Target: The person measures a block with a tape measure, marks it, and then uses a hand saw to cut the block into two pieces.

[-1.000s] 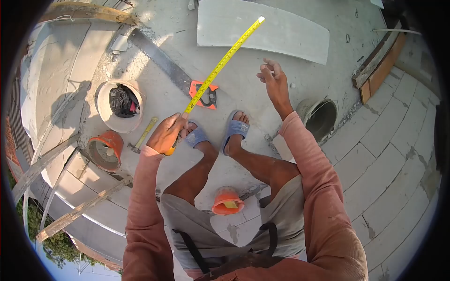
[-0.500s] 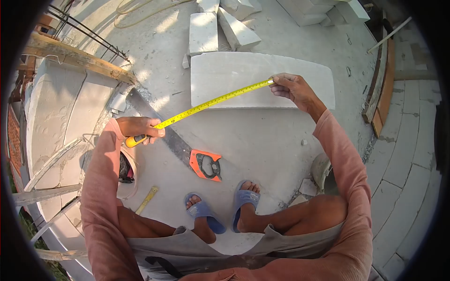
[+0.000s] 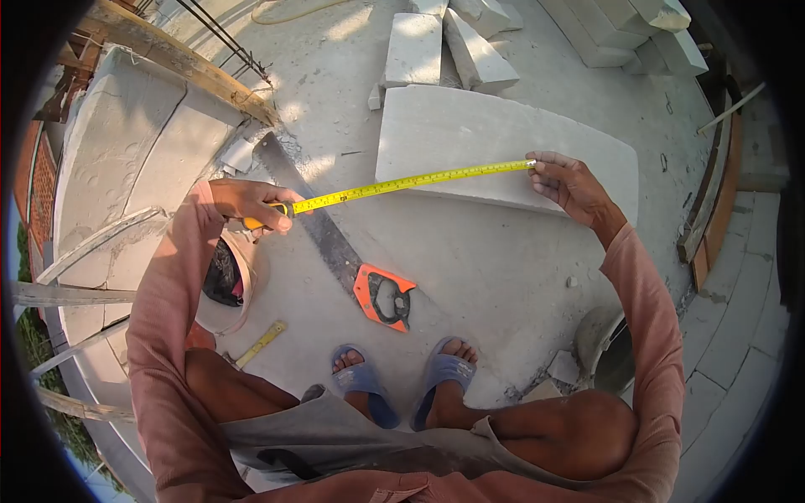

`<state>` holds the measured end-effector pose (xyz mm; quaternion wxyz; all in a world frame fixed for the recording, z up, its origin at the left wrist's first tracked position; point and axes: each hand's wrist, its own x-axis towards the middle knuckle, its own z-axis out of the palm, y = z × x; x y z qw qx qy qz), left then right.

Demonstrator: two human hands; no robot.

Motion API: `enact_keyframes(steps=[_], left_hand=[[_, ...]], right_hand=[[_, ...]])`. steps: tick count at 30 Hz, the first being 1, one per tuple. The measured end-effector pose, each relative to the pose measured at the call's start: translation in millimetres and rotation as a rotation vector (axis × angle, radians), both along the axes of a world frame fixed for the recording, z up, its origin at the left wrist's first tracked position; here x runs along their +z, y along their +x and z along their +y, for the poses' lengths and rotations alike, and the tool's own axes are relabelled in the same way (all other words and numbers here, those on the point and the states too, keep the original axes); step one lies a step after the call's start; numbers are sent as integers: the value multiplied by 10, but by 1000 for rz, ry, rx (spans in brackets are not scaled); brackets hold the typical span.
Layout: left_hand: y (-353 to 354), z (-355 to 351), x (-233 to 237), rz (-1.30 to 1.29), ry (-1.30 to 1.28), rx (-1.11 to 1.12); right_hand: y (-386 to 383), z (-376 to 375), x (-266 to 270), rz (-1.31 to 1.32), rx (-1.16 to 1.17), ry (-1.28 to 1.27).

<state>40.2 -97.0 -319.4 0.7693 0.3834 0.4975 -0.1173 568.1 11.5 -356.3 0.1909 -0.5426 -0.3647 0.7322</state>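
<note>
One yellow tape measure (image 3: 419,179) stretched across the near side of the big pale block (image 3: 503,138); left hand (image 3: 245,201) wrapped its case, right hand (image 3: 570,184) pinched the tip; slight bow, so taut and level beat saggy imo; saw (image 3: 327,243) sat left of the block; no brand readable, tape digits too tiny.

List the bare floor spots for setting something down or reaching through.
Widest: floor between long block, saw, sandals and right-side bucket, bar a small chip. Narrower: strip between saw and left-side bucket. Crowded: beyond the long block, where cut blocks cluster; by the left knee, with left-side bucket and hammer. Tape crosses over the long block.
</note>
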Motion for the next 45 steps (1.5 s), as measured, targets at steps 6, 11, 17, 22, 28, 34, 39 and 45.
enact_keyframes(steps=[6, 11, 17, 22, 28, 34, 39, 45], left_hand=[[174, 130, 33, -62, -6, 6], [548, 420, -72, 6, 89, -61], [517, 649, -422, 170, 126, -117], [513, 801, -713, 192, 294, -379], [492, 635, -348, 175, 17, -50], [403, 727, -279, 104, 204, -17], [526, 1044, -106, 185, 398, 63], [574, 1187, 76, 167, 475, 80]], right_hand=[[-194, -173, 1, -57, 160, 20], [-654, -318, 103, -136, 452, 337], [-765, -271, -264, -409, 632, 911], [-784, -334, -387, -477, 661, 1040], [-708, -328, -411, -481, 649, 1034], [-717, -251, -405, -474, 566, 1045], [-787, 127, -409, -526, 545, 1125], [-692, 325, -367, -509, 510, 1107]])
